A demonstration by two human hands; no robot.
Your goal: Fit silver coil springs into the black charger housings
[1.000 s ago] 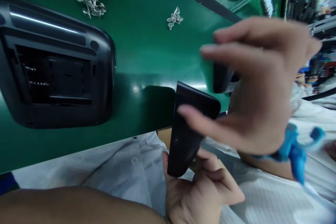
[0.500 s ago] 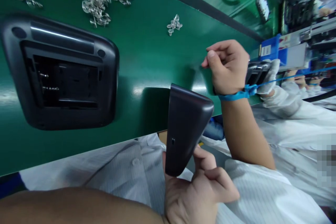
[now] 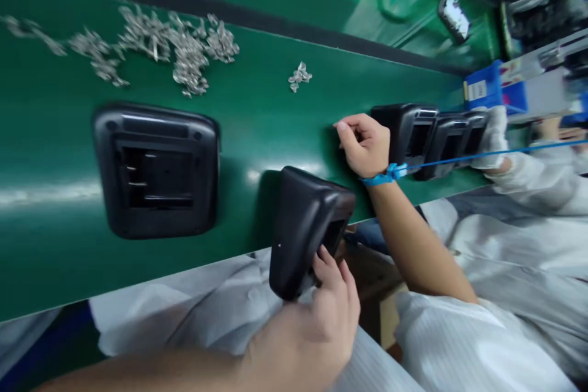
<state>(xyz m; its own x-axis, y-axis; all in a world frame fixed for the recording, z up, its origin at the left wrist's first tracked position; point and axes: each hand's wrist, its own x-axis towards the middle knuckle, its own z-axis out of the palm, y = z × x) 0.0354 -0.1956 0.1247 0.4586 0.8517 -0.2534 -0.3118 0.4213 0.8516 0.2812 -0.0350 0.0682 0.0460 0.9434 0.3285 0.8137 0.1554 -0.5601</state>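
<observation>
My left hand [image 3: 316, 318], slightly blurred, grips the near end of a black plastic housing [image 3: 298, 226]. This housing is tilted on its side at the table's front edge, its opening turned to the right. My right hand [image 3: 365, 142], a blue band round its wrist, is over the table with thumb and fingers pinched together. Whatever may be between those fingertips is hidden. At left another black housing [image 3: 158, 220] lies flat, and two thin metal springs show in its open compartment. A small cluster of metal springs [image 3: 299, 76] lies beyond my hands.
Several heaps of metal springs [image 3: 188, 61] lie at the back left of the green table [image 3: 55, 135]. More black housings [image 3: 408, 135] stand in a row right of my right hand. A co-worker's gloved hand [image 3: 495, 135] touches the far one. A blue bin [image 3: 484, 89] stands behind.
The held housing has turned, so its opening now shows on the right. My left fingers have shifted onto its near edge. The view has moved, showing more of the row at right.
</observation>
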